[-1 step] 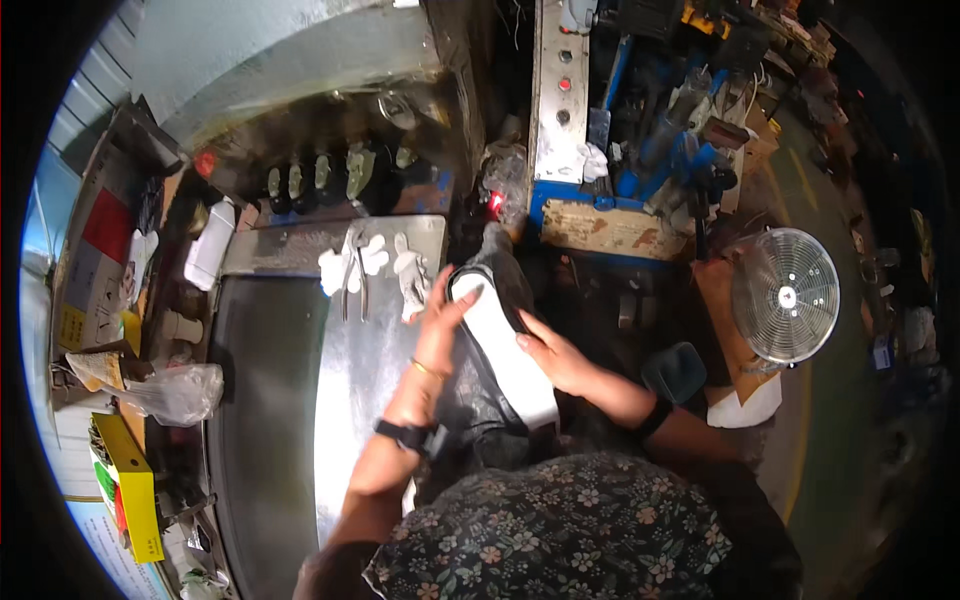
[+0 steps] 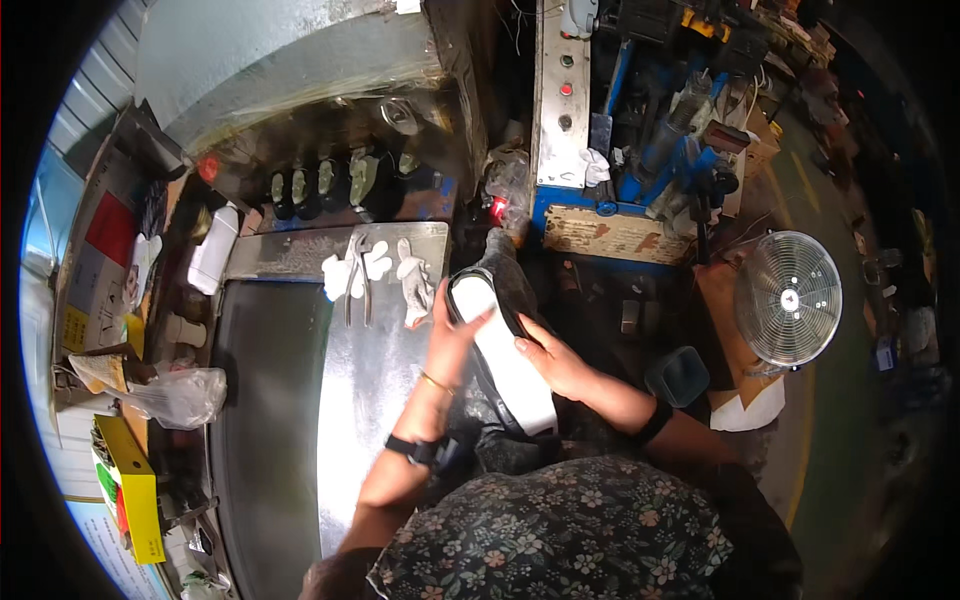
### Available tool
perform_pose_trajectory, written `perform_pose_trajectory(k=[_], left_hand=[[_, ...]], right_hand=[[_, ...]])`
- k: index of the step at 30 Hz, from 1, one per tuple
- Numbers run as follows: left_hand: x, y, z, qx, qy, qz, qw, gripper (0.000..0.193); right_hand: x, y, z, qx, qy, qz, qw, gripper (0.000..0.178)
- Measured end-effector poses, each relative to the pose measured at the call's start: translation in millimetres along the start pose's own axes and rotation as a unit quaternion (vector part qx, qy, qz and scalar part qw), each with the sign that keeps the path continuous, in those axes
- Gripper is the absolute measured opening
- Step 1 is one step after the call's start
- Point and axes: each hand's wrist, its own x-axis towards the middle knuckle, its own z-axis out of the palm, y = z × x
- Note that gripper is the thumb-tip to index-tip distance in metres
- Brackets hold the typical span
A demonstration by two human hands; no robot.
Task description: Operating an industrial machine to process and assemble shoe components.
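A black shoe (image 2: 510, 360) lies sole up in front of me, its long white sole facing me and tilted, with the heel end nearest my body. My left hand (image 2: 450, 335) is on the left edge near the far end, thumb across the white sole and fingers round the side, smeared a little by motion. Against the right edge, my right hand (image 2: 552, 362) grips the middle of the shoe, its far fingers hidden beneath. What supports the shoe is mostly hidden. Pliers (image 2: 357, 285) lie beyond on a metal bench (image 2: 355, 440), beside a crumpled whitish glove (image 2: 413, 280).
Several dark shoes with greenish tops (image 2: 325, 185) stand on a rack at the back left. Ahead is a machine panel (image 2: 562, 110) with buttons. A round fan (image 2: 788, 298) and a dark bin (image 2: 677, 377) stand right. A yellow box (image 2: 130, 490) sits far left.
My left hand has slid nearer along the shoe's edge, its thumb now lower on the white sole. My right hand stays on the right edge. The whole view has shifted slightly.
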Motion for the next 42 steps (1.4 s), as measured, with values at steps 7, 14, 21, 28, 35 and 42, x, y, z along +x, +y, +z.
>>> perform_pose_trajectory(k=[7,14,21,28,35,42], left_hand=[[-36.8,15.5,-34.8,-0.128,-0.141,-0.069,0.979,0.066],[-0.6,11.1,6.9,0.339,0.17,-0.087,0.921,0.051],[-42.7,7.7,-23.2,0.312,0.046,0.053,0.948,0.057],[-14.4,-11.2,-31.2,0.126,0.07,0.078,0.986,0.061],[73.5,33.9,9.1,-0.128,-0.099,-0.195,0.967,0.062],[48.0,4.1,-38.9,0.114,0.068,-0.018,0.991,0.042]], right_hand=[[-5.0,-0.9,2.8,0.111,0.017,-0.021,0.993,0.058],[12.3,-24.5,27.7,-0.117,0.061,0.008,0.991,0.063],[10.8,-9.4,56.2,-0.068,0.067,-0.109,0.989,0.062],[10.9,-16.2,22.9,-0.164,-0.049,-0.033,0.985,0.067],[147.4,-52.4,-11.9,0.106,0.021,0.051,0.993,0.051],[133.3,-85.6,57.1,-0.321,0.124,-0.181,0.921,0.032]])
